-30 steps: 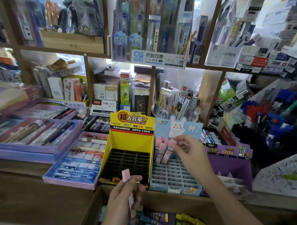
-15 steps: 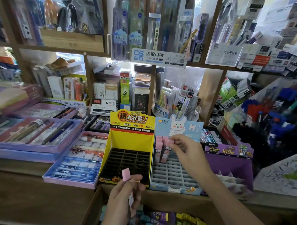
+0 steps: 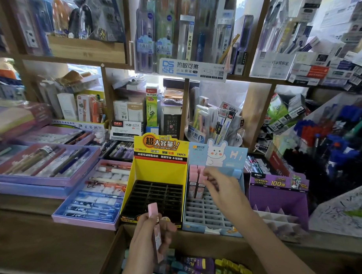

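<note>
Refill case stands in back row of blue tray, pinched by right hand; left hand grips second case.

24PCS display box stands just left of rabbit display box. Lead cases occupy the latter's rear-left slots. Pen tray lies farther left.

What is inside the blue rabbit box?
Pink cases stand in its back left slots; the front slots of the blue box are bare. The right hand covers part of the back row.
</note>
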Motion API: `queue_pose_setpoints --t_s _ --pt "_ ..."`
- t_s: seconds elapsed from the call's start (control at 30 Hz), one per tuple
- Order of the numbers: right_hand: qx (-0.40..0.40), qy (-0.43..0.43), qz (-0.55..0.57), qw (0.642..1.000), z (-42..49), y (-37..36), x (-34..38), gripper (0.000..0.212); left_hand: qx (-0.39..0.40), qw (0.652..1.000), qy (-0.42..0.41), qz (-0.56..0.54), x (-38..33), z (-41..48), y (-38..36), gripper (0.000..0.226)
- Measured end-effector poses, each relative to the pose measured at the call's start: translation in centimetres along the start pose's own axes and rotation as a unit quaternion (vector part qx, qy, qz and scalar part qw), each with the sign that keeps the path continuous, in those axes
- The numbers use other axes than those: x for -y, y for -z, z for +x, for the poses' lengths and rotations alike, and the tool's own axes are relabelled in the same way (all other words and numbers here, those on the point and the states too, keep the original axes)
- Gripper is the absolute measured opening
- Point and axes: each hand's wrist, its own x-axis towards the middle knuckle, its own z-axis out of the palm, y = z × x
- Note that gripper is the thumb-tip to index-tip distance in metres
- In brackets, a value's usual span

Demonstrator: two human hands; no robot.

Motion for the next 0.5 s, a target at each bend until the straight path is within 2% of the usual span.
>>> queue_pose_setpoints --t_s 0.13,0.23,0.37,0.5 --pt "-0.006 -0.005 0.0 1.0 -0.4 0.3 0.0 0.023 0.003 0.999 -0.022 0.026 -0.2 -0.4 -0.1 0.02" --pt "-0.006 -0.028 0.023 0.999 -0.8 0.8 0.4 0.029 0.021 0.991 -0.088 0.095 -0.3 -1.4 -0.2 0.025" --pt "-0.019 -0.097 0.091 0.991 -3.1 1.5 1.7 0.025 0.04 0.967 -0.15 0.2 -1.2 -1.9 -0.9 0.025" --pt "0.019 -0.174 0.166 0.971 -7.2 2.0 2.1 0.025 0.072 0.939 -0.201 0.269 -2.6 -2.0 -2.5 0.02"
